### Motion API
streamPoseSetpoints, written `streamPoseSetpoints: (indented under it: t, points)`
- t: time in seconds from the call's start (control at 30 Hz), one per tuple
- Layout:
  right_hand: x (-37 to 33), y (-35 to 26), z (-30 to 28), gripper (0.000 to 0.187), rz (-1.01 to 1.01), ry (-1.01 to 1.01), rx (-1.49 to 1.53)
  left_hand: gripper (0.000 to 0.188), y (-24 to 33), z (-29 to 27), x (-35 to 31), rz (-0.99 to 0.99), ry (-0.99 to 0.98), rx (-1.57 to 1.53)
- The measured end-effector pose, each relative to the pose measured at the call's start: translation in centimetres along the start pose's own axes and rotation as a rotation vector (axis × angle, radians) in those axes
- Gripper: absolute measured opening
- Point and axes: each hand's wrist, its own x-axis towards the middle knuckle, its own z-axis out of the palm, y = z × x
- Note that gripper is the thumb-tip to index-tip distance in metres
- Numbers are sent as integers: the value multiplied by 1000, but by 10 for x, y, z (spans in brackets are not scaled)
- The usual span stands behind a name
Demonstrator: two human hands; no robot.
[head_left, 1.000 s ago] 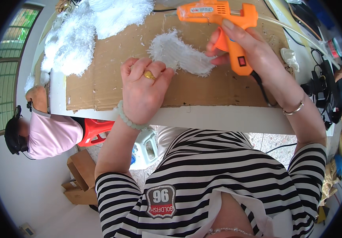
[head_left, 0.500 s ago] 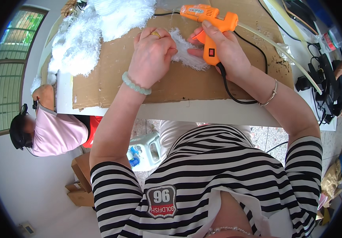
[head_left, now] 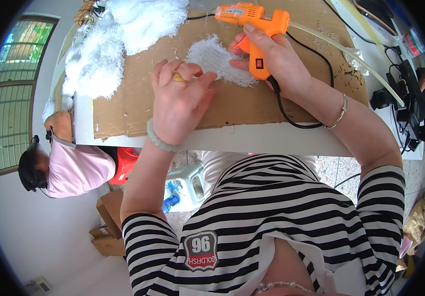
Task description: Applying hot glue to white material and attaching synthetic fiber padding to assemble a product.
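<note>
- On my feed, the right hand [head_left: 285,58] is wrapped firmly around the handle of an orange plastic glue gun [head_left: 258,53], thumb over the back of its body, nozzle pointing left.
- I can follow a translucent, gently curved glue stick [head_left: 348,53] out of the gun's rear, and a smooth black cable [head_left: 298,124] looping from the handle's base.
- Now the white patch [head_left: 224,66]: it lies on the cardboard between both hands, finely ribbed across the middle, shaggy and frayed round its rim.
- Over on the left hand [head_left: 179,106], I see bent fingers with thumb and forefinger near each other, a narrow shape; I cannot tell whether anything is pinched there, or whether the tips touch the patch.
- Flat brown cardboard [head_left: 257,108] spreads underneath, flecked with pale fluff, on a smooth white tabletop [head_left: 257,141].
- Up at far left I've got a heap of white fleece [head_left: 99,64], fluffy and stringy, well apart from the glue gun's handle.
</note>
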Motion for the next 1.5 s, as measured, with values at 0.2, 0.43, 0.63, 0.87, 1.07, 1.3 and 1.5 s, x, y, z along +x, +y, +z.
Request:
streamPoseSetpoints:
  t: [0.2,0.43,0.63,0.87,1.07,1.3,1.5]
  points:
    - [0,2,0,34,-15,-32,-7,15,-7,18,12,116,2,135]
    - [-3,1,1,36,-6,-29,-53,10,-18,32,24,-116,-75,-22]
    - [-6,-2,4,37,-3,-22,-50,8,-29,32,28,-233,-27,-80]
    - [-5,0,1,36,-18,-43,-112,8,-30,-1,8,-420,192,-216]
    - [-4,2,2,34,-51,-55,-83,22,9,3,-18,6,17,90]
    - [-5,2,3,34,-32,-41,-91,34,19,15,-15,6,-90,84]
    - [-5,3,1,35,-42,-58,-93,34,23,12,-10,10,-82,108]
